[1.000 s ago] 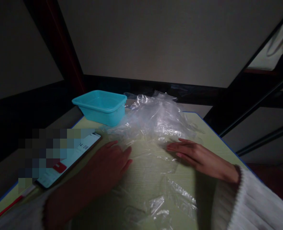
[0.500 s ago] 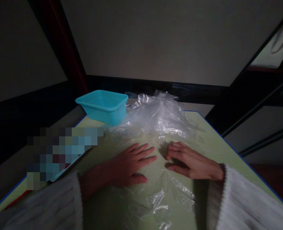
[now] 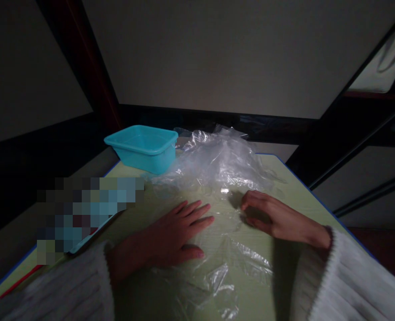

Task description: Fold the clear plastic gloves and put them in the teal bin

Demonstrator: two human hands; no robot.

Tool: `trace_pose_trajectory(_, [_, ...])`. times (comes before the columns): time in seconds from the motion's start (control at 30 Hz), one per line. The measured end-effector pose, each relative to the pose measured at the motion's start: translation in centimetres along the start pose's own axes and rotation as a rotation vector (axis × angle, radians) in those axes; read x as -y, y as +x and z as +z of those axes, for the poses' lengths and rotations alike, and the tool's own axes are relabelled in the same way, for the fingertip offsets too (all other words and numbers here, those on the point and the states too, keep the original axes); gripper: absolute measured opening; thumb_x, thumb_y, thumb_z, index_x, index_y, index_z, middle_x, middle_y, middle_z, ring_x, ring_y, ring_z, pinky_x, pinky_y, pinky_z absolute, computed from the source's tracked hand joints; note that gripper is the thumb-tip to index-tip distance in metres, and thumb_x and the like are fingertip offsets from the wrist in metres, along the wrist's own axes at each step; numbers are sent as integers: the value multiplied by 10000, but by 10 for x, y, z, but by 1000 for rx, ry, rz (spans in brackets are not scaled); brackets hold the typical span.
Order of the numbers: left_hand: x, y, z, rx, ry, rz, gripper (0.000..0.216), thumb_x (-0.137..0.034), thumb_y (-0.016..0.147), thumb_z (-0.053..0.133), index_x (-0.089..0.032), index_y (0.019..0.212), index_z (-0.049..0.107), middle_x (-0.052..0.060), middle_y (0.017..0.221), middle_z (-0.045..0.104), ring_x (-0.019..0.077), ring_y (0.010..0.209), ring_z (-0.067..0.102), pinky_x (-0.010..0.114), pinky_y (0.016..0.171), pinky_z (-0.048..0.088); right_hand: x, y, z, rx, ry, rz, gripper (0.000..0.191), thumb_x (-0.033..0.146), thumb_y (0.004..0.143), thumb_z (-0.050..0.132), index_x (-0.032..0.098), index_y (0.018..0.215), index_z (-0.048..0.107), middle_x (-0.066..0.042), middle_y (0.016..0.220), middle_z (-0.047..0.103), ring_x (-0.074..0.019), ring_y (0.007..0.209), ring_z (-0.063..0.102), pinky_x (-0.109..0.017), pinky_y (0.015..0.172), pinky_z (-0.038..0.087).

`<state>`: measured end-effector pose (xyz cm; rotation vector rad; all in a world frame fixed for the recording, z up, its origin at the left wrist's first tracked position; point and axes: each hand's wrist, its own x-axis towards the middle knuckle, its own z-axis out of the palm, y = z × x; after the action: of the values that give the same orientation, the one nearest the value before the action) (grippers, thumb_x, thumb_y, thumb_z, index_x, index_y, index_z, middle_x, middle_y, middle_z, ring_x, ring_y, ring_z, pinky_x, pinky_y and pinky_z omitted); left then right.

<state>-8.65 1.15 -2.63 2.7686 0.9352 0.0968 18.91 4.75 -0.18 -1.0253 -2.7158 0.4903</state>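
Note:
A sheet of clear plastic film (image 3: 224, 263) lies spread on the pale green table (image 3: 294, 187) in front of me. My left hand (image 3: 170, 234) rests flat on it, fingers stretched out and slightly apart. My right hand (image 3: 271, 216) sits to the right with its fingers curled under, pinching the film near its far edge. Behind both hands is a crumpled heap of clear plastic bags (image 3: 217, 160). White knitted sleeves cover both my forearms.
A turquoise plastic tub (image 3: 142, 147) stands at the table's far left corner. A phone with a lit screen (image 3: 90, 214), partly pixelated, lies at the left edge. Dark frame bars and a pale wall rise behind the table. The room is dim.
My left hand slid from the left onto the middle of the film and flattened there. My right hand, flat a second ago, has curled its fingers and shifted slightly right.

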Motion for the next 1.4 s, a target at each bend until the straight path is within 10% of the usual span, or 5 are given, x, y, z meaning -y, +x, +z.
trace_pose_trajectory(0.5, [2, 0, 3, -7, -15, 19, 662, -409, 829, 582, -163, 1389, 331, 131, 1492, 232, 309, 1369, 184, 496, 1092, 193, -5, 12, 21, -49, 702, 62, 341, 219, 761, 575, 180, 1077, 453, 13, 795, 482, -128, 724, 505, -289, 657, 449])
trace_pose_trajectory(1.1, [0, 1, 1, 25, -14, -4, 644, -364, 845, 562, -168, 1399, 300, 123, 1503, 197, 306, 1376, 154, 503, 1090, 192, -11, 8, 12, -84, 482, 98, 145, 210, 759, 533, 180, 900, 552, 73, 577, 377, -91, 492, 381, -223, 457, 337])
trace_pose_trajectory(1.27, [0, 1, 3, 8, -3, 50, 653, -439, 854, 532, -169, 1402, 302, 125, 1497, 220, 307, 1373, 170, 497, 1094, 185, -9, 13, 11, -224, 308, 99, 239, 274, 862, 419, 173, 1062, 501, -69, 904, 600, -201, 861, 571, -380, 772, 465])
trace_pose_trajectory(1.4, [0, 1, 2, 23, 0, 56, 657, -465, 853, 522, -163, 1398, 313, 126, 1493, 230, 308, 1373, 172, 496, 1094, 184, -12, 24, 22, -175, 166, 67, 357, 282, 873, 375, 178, 1204, 456, -127, 1264, 525, -263, 1194, 449, -516, 1031, 268])
